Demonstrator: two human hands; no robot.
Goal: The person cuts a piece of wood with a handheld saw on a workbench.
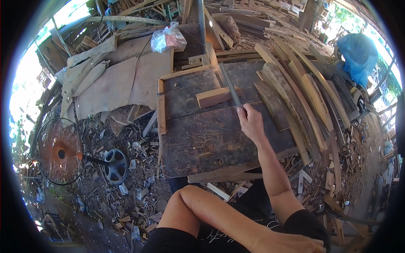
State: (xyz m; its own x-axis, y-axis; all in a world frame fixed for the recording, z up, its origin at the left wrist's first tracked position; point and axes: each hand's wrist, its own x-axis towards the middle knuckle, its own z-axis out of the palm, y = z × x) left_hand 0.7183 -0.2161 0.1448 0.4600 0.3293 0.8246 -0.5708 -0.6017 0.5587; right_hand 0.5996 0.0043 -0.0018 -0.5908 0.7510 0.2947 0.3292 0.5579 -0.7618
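Observation:
My right hand [251, 120] is closed around the near end of a long, flat grey metal strip [229, 82], whose exact kind I cannot make out. The strip points away from me over the dark wooden worktable [198, 143]. It crosses a short wood block [213, 98] with a pale top and reddish-brown side. Whether strip and block touch is unclear. My left forearm runs across my body, and my left hand [297, 243] is at the lower right, by my right sleeve. Its fingers are mostly hidden.
Long curved boards [295, 97] lie along the table's right side. Pale strips [161, 107] edge its left corner. A large thin sheet [122, 84] and a plastic bag [168, 39] lie beyond. A standing fan [61, 152] is at left; wood scraps cover the ground.

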